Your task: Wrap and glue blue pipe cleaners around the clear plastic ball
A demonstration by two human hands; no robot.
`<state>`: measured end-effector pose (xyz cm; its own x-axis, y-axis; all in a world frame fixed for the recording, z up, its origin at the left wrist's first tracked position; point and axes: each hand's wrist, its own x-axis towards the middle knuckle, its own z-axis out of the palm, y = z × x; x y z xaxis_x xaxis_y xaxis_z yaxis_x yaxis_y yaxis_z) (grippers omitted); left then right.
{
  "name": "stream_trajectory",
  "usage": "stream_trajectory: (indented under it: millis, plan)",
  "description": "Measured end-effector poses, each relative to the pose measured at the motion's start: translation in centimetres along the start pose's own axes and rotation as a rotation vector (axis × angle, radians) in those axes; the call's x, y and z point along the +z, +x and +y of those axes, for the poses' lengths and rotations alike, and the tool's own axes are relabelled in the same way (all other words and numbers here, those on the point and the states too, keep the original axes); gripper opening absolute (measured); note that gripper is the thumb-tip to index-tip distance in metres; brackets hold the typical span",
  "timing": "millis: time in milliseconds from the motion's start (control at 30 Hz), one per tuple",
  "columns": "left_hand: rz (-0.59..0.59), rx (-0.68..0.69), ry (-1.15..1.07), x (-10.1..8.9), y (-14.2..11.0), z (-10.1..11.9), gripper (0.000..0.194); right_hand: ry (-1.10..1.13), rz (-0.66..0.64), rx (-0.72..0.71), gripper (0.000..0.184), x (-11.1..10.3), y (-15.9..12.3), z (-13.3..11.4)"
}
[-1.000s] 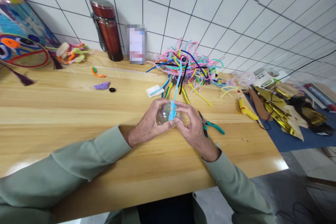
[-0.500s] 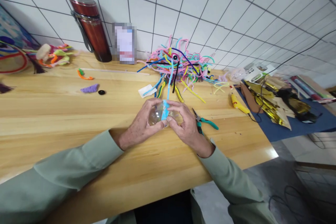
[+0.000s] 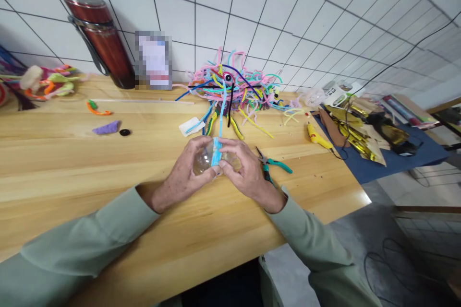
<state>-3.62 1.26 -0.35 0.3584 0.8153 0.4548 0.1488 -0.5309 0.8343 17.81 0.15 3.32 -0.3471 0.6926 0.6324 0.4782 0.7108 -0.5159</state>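
A clear, rounded plastic ball [image 3: 202,160] is held between both hands above the wooden table. Around its middle runs a light blue pipe cleaner [image 3: 216,151], whose loose end sticks up toward the back. My left hand [image 3: 185,167] is closed round the ball's left side, its thumb near the blue band. On the right side my right hand [image 3: 248,168] grips the ball, fingertips and thumb against the band. Green-handled pliers [image 3: 277,165] lie just right of my right hand. Behind the hands is a tangled heap of coloured pipe cleaners [image 3: 248,88], with yellow-green-handled pliers [image 3: 236,127] partly under it.
A red thermos [image 3: 104,43] and a blurred phone-like panel [image 3: 154,60] stand by the tiled wall. A purple piece [image 3: 107,127] and a black disc [image 3: 124,132] lie at left. A yellow glue gun [image 3: 319,137] with a cable lies right, near gold foil [image 3: 355,141].
The camera view has shifted, so the whole scene sits a little further left. Both hands keep their grip on the ball, with hardly any change in the fingers.
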Motion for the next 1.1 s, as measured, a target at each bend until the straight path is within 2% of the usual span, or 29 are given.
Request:
stream_trajectory:
  millis: [100, 200, 400, 867, 1100]
  plan:
    - [0.045, 0.042, 0.022, 0.02, 0.03, -0.1, 0.061, 0.009, 0.011, -0.031, 0.025, -0.02, 0.06, -0.04]
    - [0.043, 0.072, 0.031, -0.05, 0.13, -0.06, 0.062, 0.014, 0.025, -0.054, 0.027, 0.02, 0.05, 0.02]
    - [0.014, 0.039, 0.07, -0.32, 0.1, -0.09, 0.059, 0.006, -0.01, 0.015, 0.026, 0.02, -0.04, -0.05]
    - [-0.021, -0.025, 0.056, -0.63, -0.2, -0.07, 0.06, 0.031, 0.007, 0.027, 0.019, 0.65, -0.28, 0.24]
    - [-0.017, -0.054, 0.026, -0.56, -0.12, 0.47, 0.059, 0.061, 0.013, 0.0, 0.026, 0.86, -0.4, 0.57]
